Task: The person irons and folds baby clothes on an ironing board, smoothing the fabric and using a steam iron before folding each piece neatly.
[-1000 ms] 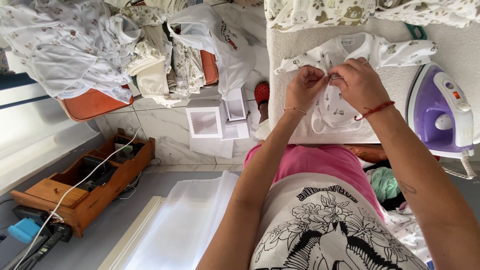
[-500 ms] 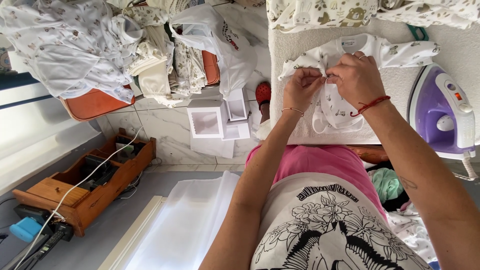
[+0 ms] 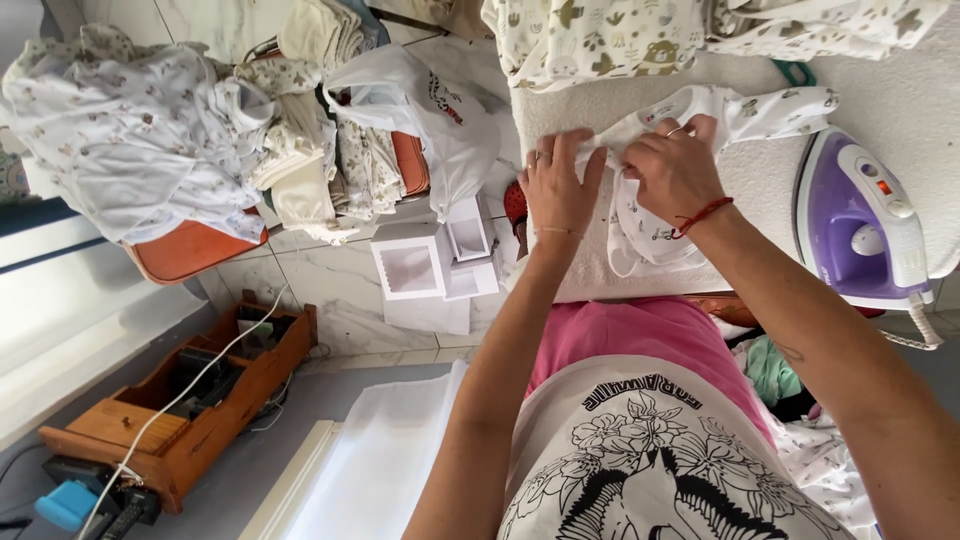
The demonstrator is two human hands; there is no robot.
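— Where do we have our hands?

— Both on the small white baby garment (image 3: 700, 110) that lies on the padded white worktop (image 3: 900, 110). Our left hand (image 3: 558, 185) rests flat on the cloth's left edge, fingers (image 3: 578, 150) stretched out and holding nothing. Our right hand (image 3: 672, 170) sits just beside it, its fingers (image 3: 690, 128) curled and pinching a fold of the garment near the neckline.

— And what else is around us?

— The purple and white iron (image 3: 865, 225) stands on the worktop to the right of the garment, near our right forearm. Folded printed clothes (image 3: 640, 35) lie along the far edge. Off to the left, a heap of baby clothes (image 3: 140, 130) covers an orange seat (image 3: 190, 250), with a white plastic bag (image 3: 420, 100) beside it. Small white boxes (image 3: 410, 270) sit on the tiled floor below, and a wooden tray (image 3: 190, 400) lies nearer to us.
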